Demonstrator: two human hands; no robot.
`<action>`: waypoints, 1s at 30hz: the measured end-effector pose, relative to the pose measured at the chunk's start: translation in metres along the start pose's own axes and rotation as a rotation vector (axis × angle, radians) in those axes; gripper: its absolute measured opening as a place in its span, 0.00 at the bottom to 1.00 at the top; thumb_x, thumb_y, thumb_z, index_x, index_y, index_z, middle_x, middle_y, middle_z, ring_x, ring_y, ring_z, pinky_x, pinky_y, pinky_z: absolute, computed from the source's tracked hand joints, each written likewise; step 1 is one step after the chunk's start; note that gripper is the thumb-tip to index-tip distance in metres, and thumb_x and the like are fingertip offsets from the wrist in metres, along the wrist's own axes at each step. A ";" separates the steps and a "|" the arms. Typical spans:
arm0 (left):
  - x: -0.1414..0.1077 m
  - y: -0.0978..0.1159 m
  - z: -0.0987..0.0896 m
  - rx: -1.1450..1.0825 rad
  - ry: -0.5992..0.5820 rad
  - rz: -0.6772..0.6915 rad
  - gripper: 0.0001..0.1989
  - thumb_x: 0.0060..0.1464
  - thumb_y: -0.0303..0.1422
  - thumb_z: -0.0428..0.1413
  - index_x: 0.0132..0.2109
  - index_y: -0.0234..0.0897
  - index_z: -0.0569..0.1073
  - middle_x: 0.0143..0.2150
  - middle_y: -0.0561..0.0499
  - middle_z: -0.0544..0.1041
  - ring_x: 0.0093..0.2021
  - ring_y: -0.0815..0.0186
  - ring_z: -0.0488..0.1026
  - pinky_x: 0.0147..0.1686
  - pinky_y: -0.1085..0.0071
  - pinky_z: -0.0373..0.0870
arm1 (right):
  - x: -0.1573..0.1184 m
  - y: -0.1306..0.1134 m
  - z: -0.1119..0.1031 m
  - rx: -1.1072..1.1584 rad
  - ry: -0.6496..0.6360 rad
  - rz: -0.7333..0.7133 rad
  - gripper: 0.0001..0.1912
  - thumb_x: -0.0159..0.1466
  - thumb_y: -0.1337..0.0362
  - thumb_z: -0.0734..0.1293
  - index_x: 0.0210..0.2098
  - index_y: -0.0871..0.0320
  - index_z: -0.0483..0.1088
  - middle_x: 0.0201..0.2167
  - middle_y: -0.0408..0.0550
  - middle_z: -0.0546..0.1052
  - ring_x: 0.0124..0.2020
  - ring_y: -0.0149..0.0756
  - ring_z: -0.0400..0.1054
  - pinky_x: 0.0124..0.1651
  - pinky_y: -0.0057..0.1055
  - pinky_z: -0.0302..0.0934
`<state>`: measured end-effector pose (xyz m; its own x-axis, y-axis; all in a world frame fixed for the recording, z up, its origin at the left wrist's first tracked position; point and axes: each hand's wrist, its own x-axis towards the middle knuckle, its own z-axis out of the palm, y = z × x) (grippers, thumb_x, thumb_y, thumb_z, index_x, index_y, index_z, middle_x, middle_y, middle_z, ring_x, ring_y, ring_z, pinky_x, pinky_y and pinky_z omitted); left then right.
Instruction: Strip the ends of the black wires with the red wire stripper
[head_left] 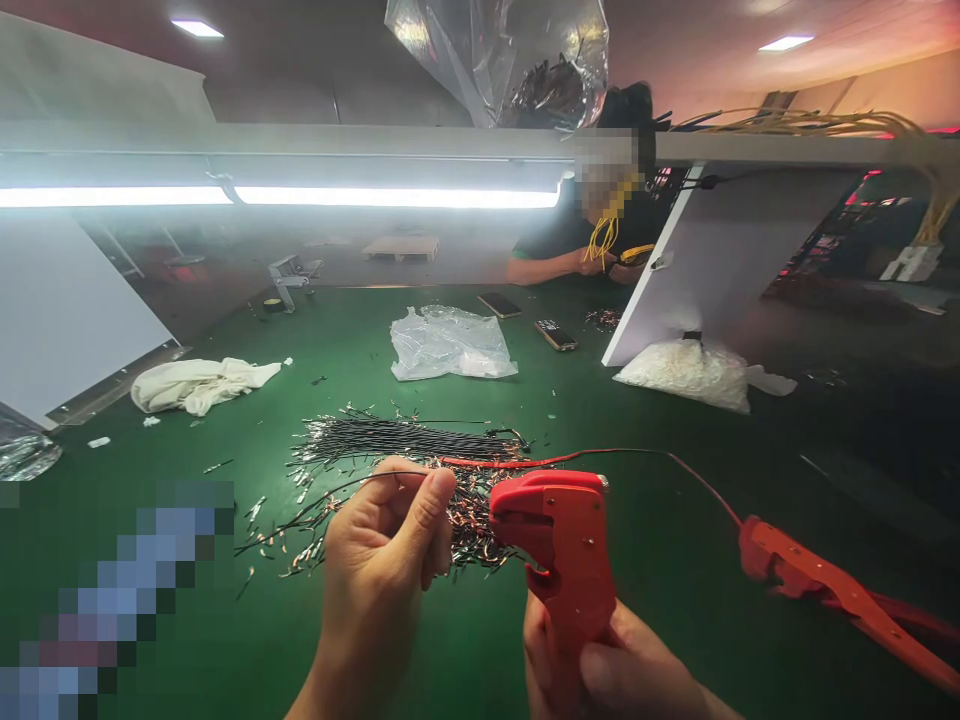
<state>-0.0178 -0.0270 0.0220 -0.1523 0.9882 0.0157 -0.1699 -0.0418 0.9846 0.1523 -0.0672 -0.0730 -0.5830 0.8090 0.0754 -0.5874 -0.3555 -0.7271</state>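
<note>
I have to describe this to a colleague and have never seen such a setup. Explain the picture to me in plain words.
No machine is at work here: these are one person's two bare hands, seen by a camera on that person's head, looking forward and down.

The left hand pinches a thin black wire between thumb and fingers. The right hand grips a red tool shaped like a pistol.

Just beyond, on the green table, lies a pile of black wires. Another red tool is at the right. Farther back are a clear plastic bag, two phones, a white cloth and a bag of white bits.

Across the table, another person holds yellow wires.
</note>
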 end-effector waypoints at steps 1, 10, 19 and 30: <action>0.000 0.000 0.000 0.007 0.003 0.000 0.15 0.51 0.43 0.63 0.29 0.37 0.69 0.14 0.59 0.63 0.15 0.77 0.56 0.15 0.80 0.53 | 0.000 0.001 -0.002 0.016 0.005 0.015 0.21 0.56 0.48 0.72 0.31 0.61 0.66 0.19 0.40 0.65 0.18 0.26 0.57 0.24 0.25 0.55; 0.003 -0.001 0.001 0.038 -0.002 0.015 0.15 0.53 0.41 0.61 0.28 0.37 0.68 0.13 0.60 0.63 0.15 0.76 0.56 0.16 0.80 0.53 | -0.002 0.003 -0.001 0.030 0.057 0.046 0.21 0.57 0.48 0.71 0.31 0.59 0.63 0.18 0.38 0.63 0.19 0.27 0.60 0.25 0.25 0.56; 0.006 -0.003 0.001 0.093 -0.020 0.067 0.13 0.55 0.39 0.60 0.28 0.37 0.69 0.14 0.60 0.63 0.15 0.77 0.57 0.17 0.82 0.55 | 0.001 -0.010 0.011 0.017 0.019 0.087 0.23 0.60 0.45 0.67 0.30 0.61 0.64 0.19 0.43 0.68 0.19 0.26 0.59 0.25 0.25 0.53; 0.010 -0.009 -0.001 0.135 -0.008 0.035 0.14 0.54 0.41 0.60 0.29 0.36 0.69 0.14 0.60 0.63 0.16 0.77 0.57 0.17 0.81 0.54 | -0.004 0.004 -0.003 0.091 0.100 0.058 0.21 0.64 0.47 0.65 0.30 0.60 0.64 0.13 0.36 0.62 0.11 0.21 0.50 0.16 0.18 0.48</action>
<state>-0.0185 -0.0168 0.0135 -0.1475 0.9877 0.0516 -0.0315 -0.0569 0.9979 0.1540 -0.0710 -0.0784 -0.5609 0.8271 -0.0364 -0.6059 -0.4401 -0.6628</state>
